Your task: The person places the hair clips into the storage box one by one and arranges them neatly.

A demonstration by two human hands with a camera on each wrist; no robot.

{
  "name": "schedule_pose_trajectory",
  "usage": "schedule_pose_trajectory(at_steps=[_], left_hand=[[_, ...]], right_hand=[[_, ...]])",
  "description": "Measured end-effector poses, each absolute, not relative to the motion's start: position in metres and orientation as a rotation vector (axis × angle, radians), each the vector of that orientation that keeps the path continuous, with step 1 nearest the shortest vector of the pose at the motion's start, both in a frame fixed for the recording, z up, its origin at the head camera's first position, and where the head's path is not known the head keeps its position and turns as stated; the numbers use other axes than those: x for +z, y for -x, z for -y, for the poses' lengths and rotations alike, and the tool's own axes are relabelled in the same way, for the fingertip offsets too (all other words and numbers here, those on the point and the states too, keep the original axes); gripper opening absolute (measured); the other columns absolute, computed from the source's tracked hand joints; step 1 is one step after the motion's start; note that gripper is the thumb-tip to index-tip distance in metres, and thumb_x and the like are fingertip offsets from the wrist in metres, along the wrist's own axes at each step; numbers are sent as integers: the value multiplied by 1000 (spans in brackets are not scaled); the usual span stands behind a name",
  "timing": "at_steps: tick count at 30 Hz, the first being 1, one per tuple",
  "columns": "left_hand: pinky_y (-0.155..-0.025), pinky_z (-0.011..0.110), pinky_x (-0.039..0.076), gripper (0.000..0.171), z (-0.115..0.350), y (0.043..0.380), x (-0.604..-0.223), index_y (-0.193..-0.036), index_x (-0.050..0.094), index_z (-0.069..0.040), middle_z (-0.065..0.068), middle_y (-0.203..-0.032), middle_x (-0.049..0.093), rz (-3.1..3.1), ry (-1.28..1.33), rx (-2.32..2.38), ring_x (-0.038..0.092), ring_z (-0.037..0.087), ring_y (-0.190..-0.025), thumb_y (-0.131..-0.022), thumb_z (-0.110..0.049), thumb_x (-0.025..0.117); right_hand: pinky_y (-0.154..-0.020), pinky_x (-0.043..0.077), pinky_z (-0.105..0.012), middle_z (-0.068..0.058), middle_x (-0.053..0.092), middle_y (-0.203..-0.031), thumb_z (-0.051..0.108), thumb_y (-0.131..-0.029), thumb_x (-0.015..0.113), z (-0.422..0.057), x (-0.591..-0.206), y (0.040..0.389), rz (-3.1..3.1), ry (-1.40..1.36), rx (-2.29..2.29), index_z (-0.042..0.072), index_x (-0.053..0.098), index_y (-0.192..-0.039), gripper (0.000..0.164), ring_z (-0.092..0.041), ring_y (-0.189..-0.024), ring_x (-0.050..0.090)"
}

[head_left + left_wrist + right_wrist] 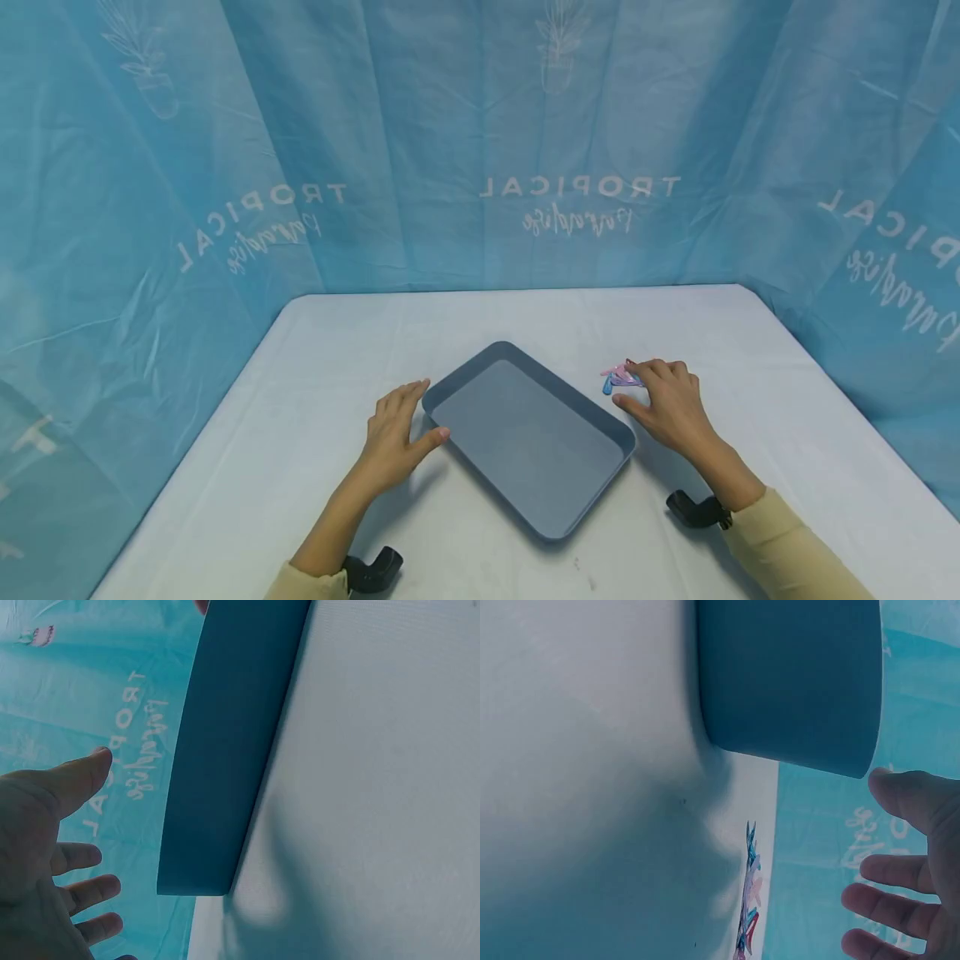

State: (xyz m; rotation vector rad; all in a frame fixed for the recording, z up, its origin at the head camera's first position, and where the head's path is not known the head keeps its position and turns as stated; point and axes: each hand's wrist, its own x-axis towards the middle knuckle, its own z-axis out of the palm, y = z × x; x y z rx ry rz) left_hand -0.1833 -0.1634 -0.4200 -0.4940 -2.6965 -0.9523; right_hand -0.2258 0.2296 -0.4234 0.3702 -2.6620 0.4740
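Note:
A grey-blue rectangular tray lies at an angle on the white table, nothing in it. My left hand is at its left corner, fingers spread and thumb overlapping the rim in the head view; the left wrist view has the thumb apart from the tray's side wall. My right hand hovers by a small pile of shiny pink, blue and purple hair clips, partly hidden by its fingers. In the right wrist view, the clips lie on the table and the relaxed fingers hold nothing.
White cloth covers the table. Blue printed curtains hang behind it and at both sides. A black wrist mount sits on the left wrist, another black mount on the right.

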Motion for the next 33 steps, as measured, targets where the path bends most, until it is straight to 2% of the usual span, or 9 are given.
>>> schedule_pose_trajectory(at_steps=[8, 23, 33], left_hand=[[-96, 62, 26, 77, 164, 187, -424, -144, 37, -8, 20, -144, 37, 2705, 499, -1013, 28, 41, -133, -83, -41, 68], [-100, 63, 21, 76, 162, 192, -427, -145, 36, -7, 19, -146, 33, 2752, 454, -1115, 24, 39, -134, -84, -36, 70], [-104, 64, 17, 79, 162, 195, -427, -146, 33, -8, 16, -149, 29, 2769, 427, -1202, 20, 37, -137, -83, -34, 71]], right_hand=[[-85, 33, -57, -23, 58, -114, 35, -79, 75, -229, -426, 233, 2698, -352, 494, 1, 60, -123, 58, -44, -106, 45], [-94, 28, -59, -24, 55, -118, 37, -79, 73, -228, -434, 252, 2813, -294, 481, 1, 59, -124, 59, -44, -111, 41], [-85, 34, -55, -23, 56, -116, 40, -76, 76, -227, -440, 267, 2831, -316, 461, 2, 61, -122, 62, -45, -111, 42]])
